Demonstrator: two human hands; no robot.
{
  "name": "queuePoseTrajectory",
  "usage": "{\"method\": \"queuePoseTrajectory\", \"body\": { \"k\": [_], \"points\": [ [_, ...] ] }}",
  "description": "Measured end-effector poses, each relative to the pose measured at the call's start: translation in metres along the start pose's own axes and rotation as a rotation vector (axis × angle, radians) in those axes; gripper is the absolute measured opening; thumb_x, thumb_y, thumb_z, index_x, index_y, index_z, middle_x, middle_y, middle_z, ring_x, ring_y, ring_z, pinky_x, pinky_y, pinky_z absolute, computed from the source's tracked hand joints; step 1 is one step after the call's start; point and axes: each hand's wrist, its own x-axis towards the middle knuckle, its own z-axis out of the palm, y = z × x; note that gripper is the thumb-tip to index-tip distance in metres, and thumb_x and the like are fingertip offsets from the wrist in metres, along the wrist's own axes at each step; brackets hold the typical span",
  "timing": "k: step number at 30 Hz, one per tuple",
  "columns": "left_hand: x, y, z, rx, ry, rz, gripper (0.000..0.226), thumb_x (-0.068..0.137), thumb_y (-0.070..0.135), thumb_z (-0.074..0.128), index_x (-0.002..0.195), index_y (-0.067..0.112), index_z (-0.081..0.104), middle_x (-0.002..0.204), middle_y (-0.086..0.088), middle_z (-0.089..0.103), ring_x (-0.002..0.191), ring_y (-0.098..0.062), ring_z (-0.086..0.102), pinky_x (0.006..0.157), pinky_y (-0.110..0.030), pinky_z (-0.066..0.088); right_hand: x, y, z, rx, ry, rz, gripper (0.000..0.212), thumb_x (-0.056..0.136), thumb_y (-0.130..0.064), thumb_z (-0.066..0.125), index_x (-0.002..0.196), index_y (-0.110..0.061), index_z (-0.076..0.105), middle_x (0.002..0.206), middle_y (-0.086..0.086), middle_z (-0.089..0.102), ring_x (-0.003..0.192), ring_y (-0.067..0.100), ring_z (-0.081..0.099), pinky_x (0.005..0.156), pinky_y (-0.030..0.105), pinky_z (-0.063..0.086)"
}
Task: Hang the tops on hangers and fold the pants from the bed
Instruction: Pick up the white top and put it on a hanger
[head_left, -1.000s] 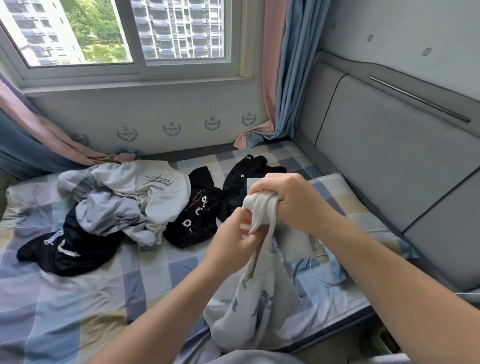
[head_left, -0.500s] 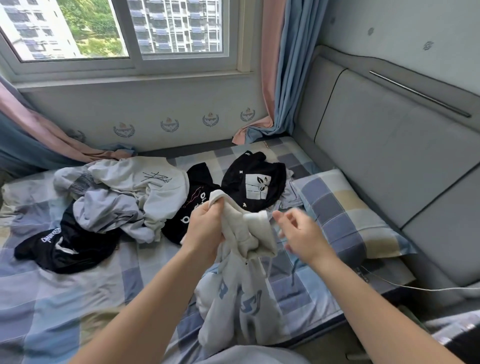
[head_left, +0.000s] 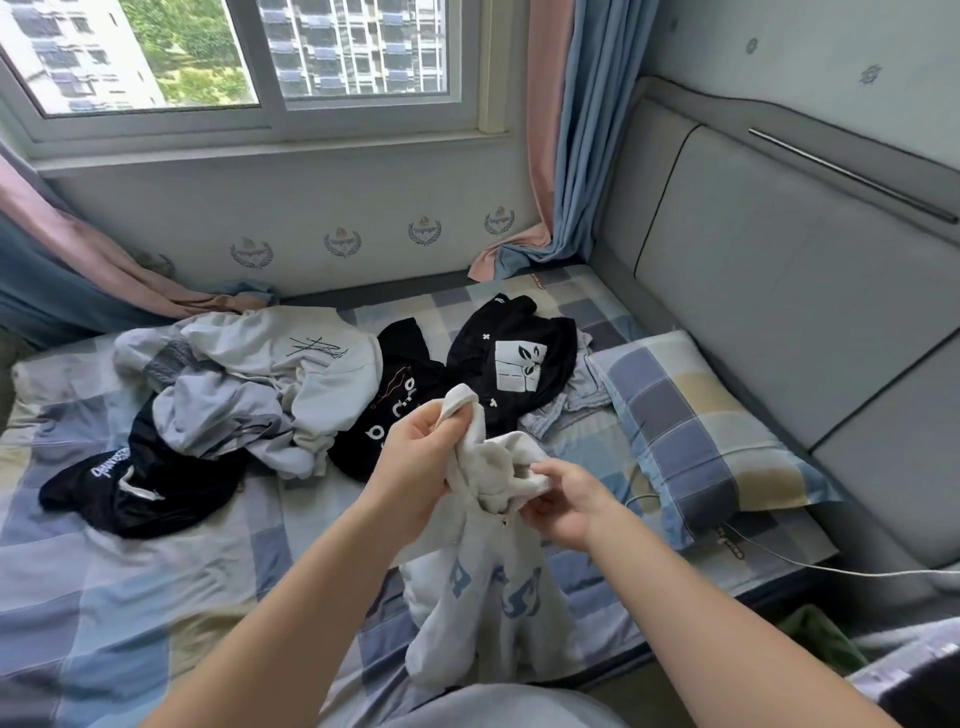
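A white top with blue letters (head_left: 483, 597) hangs bunched in front of me over the bed's near edge. My left hand (head_left: 415, 462) grips its upper fabric, one fold sticking up above the fingers. My right hand (head_left: 566, 504) pinches the cloth beside it, near a small zip. On the checked bed sheet (head_left: 104, 597) behind lies a heap: a white sweatshirt (head_left: 311, 364), a grey garment (head_left: 218, 415), two black printed tops (head_left: 514, 358) (head_left: 384, 415) and a black garment with white lettering (head_left: 140, 483). No hanger is in view.
A checked pillow (head_left: 701, 431) lies at the right against the grey padded headboard (head_left: 779, 291). A white cable (head_left: 810, 564) runs across the bed's right corner. The window (head_left: 249, 57) and curtains (head_left: 571, 135) are behind the bed.
The right hand, which was open beside the white top half a second ago, now pinches its fabric. The left hand has kept its grip; a second ago both hands clutched the bunched top higher up.
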Motion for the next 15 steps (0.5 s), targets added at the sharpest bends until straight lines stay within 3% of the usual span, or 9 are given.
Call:
{"method": "queuePoseTrajectory", "body": {
  "k": [2, 4, 8, 12, 15],
  "points": [
    [0.006, -0.004, -0.012, 0.123, 0.043, 0.008, 0.020, 0.099, 0.016, 0.058, 0.104, -0.003, 0.063, 0.089, -0.013, 0.057, 0.085, -0.027, 0.055, 0.076, -0.044, 0.049, -0.002, 0.000, -0.003, 0.015, 0.004, 0.017, 0.014, 0.093, -0.004, 0.047, 0.083, -0.006, 0.057, 0.072, 0.011, 0.052, 0.060, 0.021, 0.050, 0.059, 0.033, 0.049],
    [0.013, -0.008, -0.024, 0.303, 0.077, -0.004, 0.016, 0.095, 0.005, 0.052, 0.100, 0.005, 0.067, 0.088, -0.014, 0.063, 0.083, -0.027, 0.062, 0.078, -0.048, 0.059, -0.003, 0.004, -0.006, 0.019, 0.025, 0.013, 0.020, 0.091, -0.003, 0.041, 0.077, -0.008, 0.054, 0.064, 0.008, 0.048, 0.052, 0.018, 0.045, 0.053, 0.028, 0.050],
    [0.024, -0.016, -0.047, 0.868, 0.083, -0.148, 0.016, 0.091, 0.006, 0.051, 0.104, 0.015, 0.051, 0.092, -0.009, 0.067, 0.064, -0.019, 0.073, 0.054, -0.033, 0.061, -0.010, 0.006, -0.012, 0.185, 0.099, -0.068, 0.027, 0.096, -0.002, 0.039, 0.075, -0.007, 0.054, 0.045, 0.006, 0.051, 0.033, 0.015, 0.048, 0.039, 0.023, 0.049],
    [0.026, -0.024, -0.050, 1.214, 0.009, -0.341, 0.024, 0.089, 0.013, 0.058, 0.104, 0.012, 0.039, 0.088, -0.011, 0.066, 0.058, -0.019, 0.072, 0.049, -0.033, 0.060, -0.008, 0.002, -0.014, 0.248, 0.183, -0.212, 0.024, 0.099, 0.003, 0.039, 0.086, -0.008, 0.057, 0.043, 0.004, 0.055, 0.031, 0.011, 0.051, 0.042, 0.023, 0.053],
    [0.027, -0.030, -0.040, 1.331, 0.028, -0.287, 0.014, 0.088, 0.009, 0.056, 0.095, 0.010, 0.044, 0.086, -0.011, 0.064, 0.059, -0.023, 0.072, 0.056, -0.039, 0.063, -0.004, 0.007, -0.011, 0.218, 0.227, -0.256, 0.019, 0.102, 0.001, 0.041, 0.109, -0.009, 0.056, 0.063, 0.010, 0.058, 0.034, 0.011, 0.054, 0.046, 0.025, 0.054]
  ]
}}
